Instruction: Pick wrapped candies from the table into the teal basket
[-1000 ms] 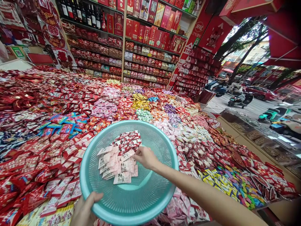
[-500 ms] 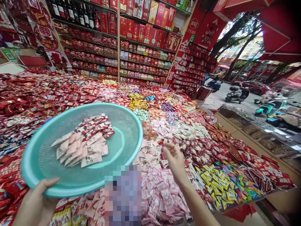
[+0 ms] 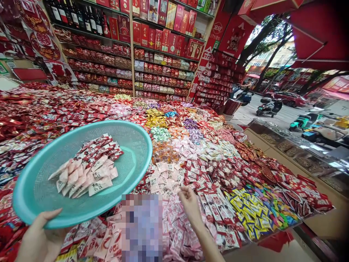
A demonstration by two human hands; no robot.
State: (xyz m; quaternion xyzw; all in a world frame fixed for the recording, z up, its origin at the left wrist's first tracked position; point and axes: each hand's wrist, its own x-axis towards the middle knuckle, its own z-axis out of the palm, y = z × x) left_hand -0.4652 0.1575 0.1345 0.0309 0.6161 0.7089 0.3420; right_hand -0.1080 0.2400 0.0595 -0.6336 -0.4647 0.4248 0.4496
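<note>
1. The right hand (image 3: 189, 203) has curled fingers; whether they pinch a packet cannot be told. A pale pink pile (image 3: 165, 176) lies just beside them, toward ten o'clock.
2. The left hand (image 3: 40, 236) clasps the teal basin (image 3: 128, 163) at its seven o'clock rim, thumb over the edge. Inside, red-and-white packets (image 3: 99, 147) lie at one o'clock from pale pink packets (image 3: 81, 180).
3. One second ago, the right hand was inside the basin; now it is outside, toward four o'clock.

A street-front shop: heaped wrapped packets (image 3: 167, 177), probably sweets, shelves (image 3: 132, 49) of bottles (image 3: 74, 16), scooters (image 3: 269, 106) parked outside.
</note>
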